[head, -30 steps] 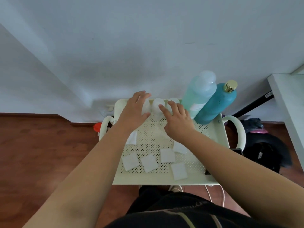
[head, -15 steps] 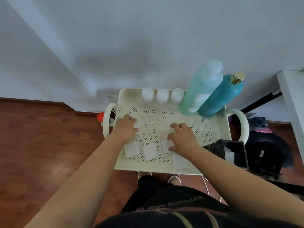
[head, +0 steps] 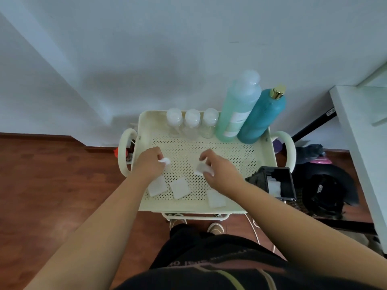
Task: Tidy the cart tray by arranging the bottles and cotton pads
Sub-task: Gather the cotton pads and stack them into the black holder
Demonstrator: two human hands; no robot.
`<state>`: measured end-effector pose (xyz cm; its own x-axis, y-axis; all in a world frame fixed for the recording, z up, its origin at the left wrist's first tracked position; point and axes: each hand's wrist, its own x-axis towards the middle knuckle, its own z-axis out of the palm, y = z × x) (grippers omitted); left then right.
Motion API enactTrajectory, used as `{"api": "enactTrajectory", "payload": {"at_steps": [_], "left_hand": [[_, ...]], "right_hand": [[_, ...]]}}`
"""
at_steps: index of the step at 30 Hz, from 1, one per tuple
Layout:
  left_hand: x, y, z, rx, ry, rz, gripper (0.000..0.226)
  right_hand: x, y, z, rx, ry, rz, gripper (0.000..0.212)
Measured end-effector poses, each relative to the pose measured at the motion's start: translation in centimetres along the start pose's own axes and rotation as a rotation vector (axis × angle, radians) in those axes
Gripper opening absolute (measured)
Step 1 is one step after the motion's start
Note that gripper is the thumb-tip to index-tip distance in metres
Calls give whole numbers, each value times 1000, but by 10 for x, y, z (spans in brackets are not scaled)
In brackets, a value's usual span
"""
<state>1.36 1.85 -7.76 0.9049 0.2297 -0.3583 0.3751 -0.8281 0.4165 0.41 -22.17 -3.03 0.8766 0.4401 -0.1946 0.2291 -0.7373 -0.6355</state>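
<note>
The cream perforated cart tray point(head: 240, 155) holds three small clear bottles point(head: 192, 122) in a row along its far rim. To their right stand a tall pale green bottle point(head: 238, 107) and a teal bottle with a gold cap point(head: 261, 116). My left hand point(head: 149, 164) pinches a white cotton pad point(head: 165, 161) over the tray's left side. My right hand point(head: 219, 171) grips cotton pads point(head: 202, 169) near the middle. Three square pads lie flat by the near rim: one point(head: 157, 186) at the left, one point(head: 180, 187) beside it, one point(head: 215, 198) at the right.
A black box point(head: 278, 183) with white pads inside sits at the tray's right near corner. A black bag point(head: 328, 191) lies on the wooden floor to the right. A white table edge point(head: 360, 143) runs along the far right. A wall stands behind the cart.
Both hands came back from the small bottles to the pads. Each hand has lifted a pad off the tray floor. The black box came into view at the right.
</note>
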Motion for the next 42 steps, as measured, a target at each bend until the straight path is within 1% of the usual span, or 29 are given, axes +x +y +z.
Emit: {"api": "enactTrajectory", "payload": {"at_steps": [2,4,6,8,10,12,15,18,21,23,26,27,30,32,36,39,42], "left_hand": [[-7,14,-6,-187,-10,-15,28],[-17,35,-12,-358,-71,-1,48],[-27,60,-15,-462,-165,49,58],[-37,86,-14,-543,-254,127,63],[-47,110,-9,-629,-331,202,67],[-57,133,-4,-704,-420,260,71],[-69,161,1,-733,-491,332,74],[-78,181,6,-719,-502,406,69],[-84,193,10,-743,-528,444,57],[-87,199,12,-725,-522,466,47],[-88,206,15,-670,-492,491,33],[-88,209,16,-609,-472,517,29],[-87,223,21,-301,-395,674,20],[-90,236,26,-149,-380,755,18],[-93,250,41,40,-346,830,16],[-96,252,51,96,-235,917,18],[-98,250,56,114,-123,1030,21]], "right_hand": [[-10,-10,-33,83,112,23,40],[-29,-10,-68,130,175,80,39],[-53,0,-98,198,221,167,33],[-77,18,-117,203,266,261,24],[-97,35,-124,169,303,343,20],[-109,48,-120,145,315,411,21],[-112,57,-107,103,334,427,22],[-110,60,-93,-4,349,428,15],[-110,58,-84,-185,319,423,16],[-113,56,-85,-209,330,396,15],[-121,58,-96,-144,349,359,16],[-125,60,-102,-110,357,352,17],[-133,64,-122,-72,383,361,35],[-136,67,-132,-73,447,349,37],[-138,70,-136,-48,530,324,30],[-137,71,-131,-10,581,313,25],[-137,74,-124,42,625,326,27]]}}
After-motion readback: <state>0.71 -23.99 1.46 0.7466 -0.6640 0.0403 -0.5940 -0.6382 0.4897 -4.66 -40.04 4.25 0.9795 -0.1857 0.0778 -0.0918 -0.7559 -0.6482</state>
